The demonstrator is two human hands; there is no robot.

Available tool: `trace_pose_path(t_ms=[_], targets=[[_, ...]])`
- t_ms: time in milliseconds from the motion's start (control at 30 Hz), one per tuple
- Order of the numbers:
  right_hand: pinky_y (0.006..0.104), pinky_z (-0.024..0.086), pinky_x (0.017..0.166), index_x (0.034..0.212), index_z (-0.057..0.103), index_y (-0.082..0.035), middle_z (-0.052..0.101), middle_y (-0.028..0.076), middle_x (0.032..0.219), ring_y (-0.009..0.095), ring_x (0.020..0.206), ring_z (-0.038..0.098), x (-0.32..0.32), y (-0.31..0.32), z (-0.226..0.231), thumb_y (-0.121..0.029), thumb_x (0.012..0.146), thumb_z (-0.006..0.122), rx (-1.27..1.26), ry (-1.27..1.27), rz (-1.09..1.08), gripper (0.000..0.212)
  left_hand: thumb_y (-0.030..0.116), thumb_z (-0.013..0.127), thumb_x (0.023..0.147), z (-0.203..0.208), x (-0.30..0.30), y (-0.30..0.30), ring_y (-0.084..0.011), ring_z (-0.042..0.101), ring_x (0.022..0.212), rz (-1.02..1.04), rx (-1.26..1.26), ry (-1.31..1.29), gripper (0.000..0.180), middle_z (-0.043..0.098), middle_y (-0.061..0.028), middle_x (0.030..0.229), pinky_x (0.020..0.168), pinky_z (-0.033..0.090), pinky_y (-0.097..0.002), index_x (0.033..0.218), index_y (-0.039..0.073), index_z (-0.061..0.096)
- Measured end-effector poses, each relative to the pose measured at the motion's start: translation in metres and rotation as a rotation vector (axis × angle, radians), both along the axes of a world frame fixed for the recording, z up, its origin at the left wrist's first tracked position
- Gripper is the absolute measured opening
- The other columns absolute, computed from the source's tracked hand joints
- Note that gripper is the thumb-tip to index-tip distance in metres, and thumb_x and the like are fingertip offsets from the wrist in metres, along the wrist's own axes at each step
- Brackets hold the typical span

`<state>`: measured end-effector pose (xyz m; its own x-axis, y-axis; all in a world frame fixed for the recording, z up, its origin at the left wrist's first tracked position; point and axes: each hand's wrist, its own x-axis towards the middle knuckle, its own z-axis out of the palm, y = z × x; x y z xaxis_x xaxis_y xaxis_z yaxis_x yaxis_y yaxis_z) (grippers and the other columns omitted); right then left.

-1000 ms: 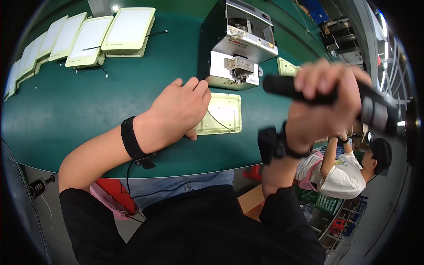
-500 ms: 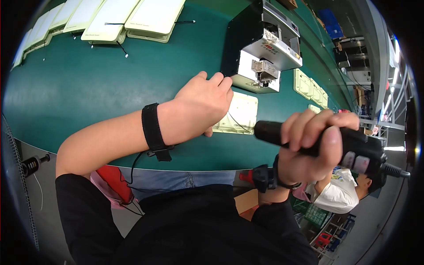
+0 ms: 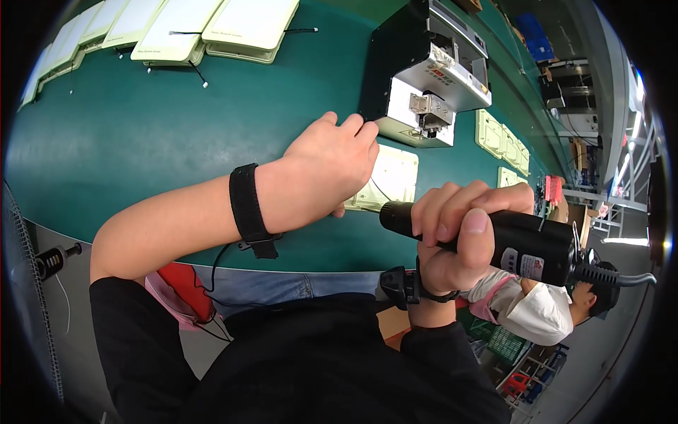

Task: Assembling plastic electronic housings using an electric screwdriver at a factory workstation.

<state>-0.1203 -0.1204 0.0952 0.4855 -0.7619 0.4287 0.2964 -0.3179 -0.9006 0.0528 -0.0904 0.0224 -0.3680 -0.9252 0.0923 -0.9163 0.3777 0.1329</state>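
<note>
My right hand [image 3: 455,233] is wrapped round a black electric screwdriver [image 3: 533,244] with a grey cord at its back end. Its nose points left, and the thin bit reaches over the near edge of a cream plastic panel [image 3: 397,175]. Over the left part of that panel lies my left hand [image 3: 332,159], fingers curled and thumb at the near edge; it appears to grip the panel, though the fingertips are hidden. A thin dark wire runs across the panel beside this hand.
Just beyond the panel stands a black and silver machine [image 3: 424,85]. White-faced cream panels [image 3: 251,28] with short cables overlap along the far left. More cream panels [image 3: 501,141] lie right of the machine. A person [image 3: 530,311] in a light top sits at the right.
My right hand has brought the screwdriver left and slightly down, its nose now close to the panel and my left hand. The left hand keeps its place on the panel.
</note>
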Motion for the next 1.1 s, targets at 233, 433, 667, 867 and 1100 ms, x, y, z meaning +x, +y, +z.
trace_pose_path(t_ms=[233, 433, 667, 867, 1100], targets=[[0.0324, 0.042, 0.046, 0.101, 0.041, -0.006, 0.045, 0.006, 0.064, 0.015, 0.047, 0.042, 0.004, -0.001, -0.003, -0.014, 0.098, 0.061, -0.019, -0.016, 0.011, 0.022, 0.043, 0.093, 0.061, 0.011, 0.003, 0.0, -0.024, 0.064, 0.092, 0.018, 0.032, 0.02, 0.094, 0.058, -0.0107, 0.116, 0.081, 0.052, -0.0343, 0.14, 0.009, 0.056], [0.031, 0.042, 0.045, 0.102, 0.041, -0.006, 0.048, 0.005, 0.063, 0.014, 0.046, 0.043, -0.013, 0.004, -0.004, -0.014, 0.097, 0.063, 0.068, -0.119, 0.092, 0.024, 0.046, 0.091, 0.063, 0.014, 0.001, 0.023, -0.0249, 0.062, 0.087, 0.057, 0.037, 0.027, 0.102, 0.054, -0.0094, 0.111, 0.077, 0.05, -0.0354, 0.154, 0.037, 0.046], [0.0302, 0.041, 0.041, 0.103, 0.041, -0.007, 0.048, 0.005, 0.06, 0.014, 0.042, 0.042, -0.07, -0.006, 0.015, -0.016, 0.098, 0.064, 0.228, -0.4, 0.272, 0.025, 0.055, 0.089, 0.061, 0.035, -0.014, 0.1, -0.022, 0.055, 0.087, 0.517, 0.066, -0.293, 0.107, 0.05, -0.0079, 0.104, 0.077, 0.044, -0.0363, 0.153, 0.017, 0.05], [0.0294, 0.04, 0.04, 0.103, 0.041, -0.006, 0.048, 0.005, 0.061, 0.013, 0.042, 0.041, -0.07, -0.002, 0.009, -0.015, 0.097, 0.064, 0.275, -0.457, 0.323, 0.025, 0.063, 0.083, 0.065, 0.055, 0.001, 0.041, -0.0252, 0.048, 0.126, 0.532, 0.15, -0.64, 0.112, 0.056, -0.0106, 0.13, 0.103, 0.04, -0.0388, 0.15, 0.0, 0.049], [0.0306, 0.042, 0.043, 0.104, 0.041, -0.005, 0.048, 0.006, 0.061, 0.014, 0.045, 0.043, -0.11, 0.005, 0.002, -0.017, 0.097, 0.07, 0.328, -0.49, 0.261, 0.032, 0.067, 0.079, 0.068, 0.029, 0.03, 0.056, -0.0296, 0.042, 0.146, 0.26, -0.053, -0.444, 0.107, 0.052, -0.0159, 0.149, 0.123, 0.028, -0.0487, 0.144, -0.002, 0.053]])
